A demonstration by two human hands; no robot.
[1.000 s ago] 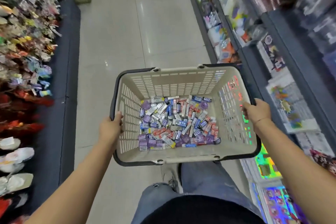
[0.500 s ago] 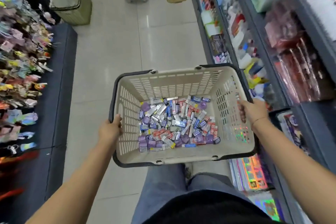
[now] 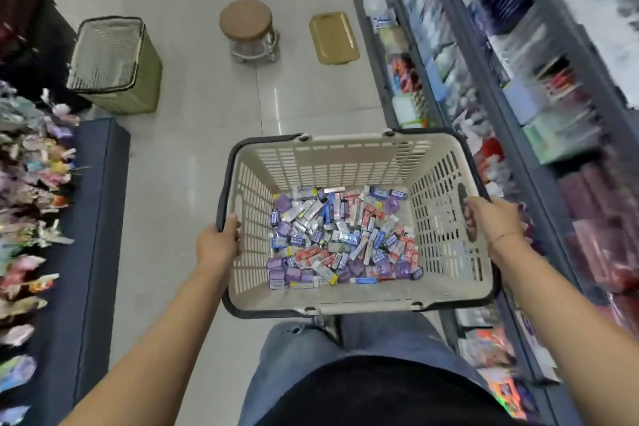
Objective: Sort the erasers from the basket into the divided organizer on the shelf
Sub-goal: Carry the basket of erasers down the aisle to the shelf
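The beige slotted basket [image 3: 328, 162] is held level over the aisle floor. The left hand [image 3: 218, 245] has its fingers curled over the basket's left rim, and the right hand [image 3: 491, 221] clasps the right rim. The erasers [image 3: 342, 239], in purple, blue, red and silver wrappers, lie heaped across the basket floor, thickest toward the near wall. A green bin [image 3: 114, 66] stands further up the aisle; its contents are unreadable. The shelf [image 3: 518, 79] on the right is motion-blurred, so its goods and dividers cannot be told apart.
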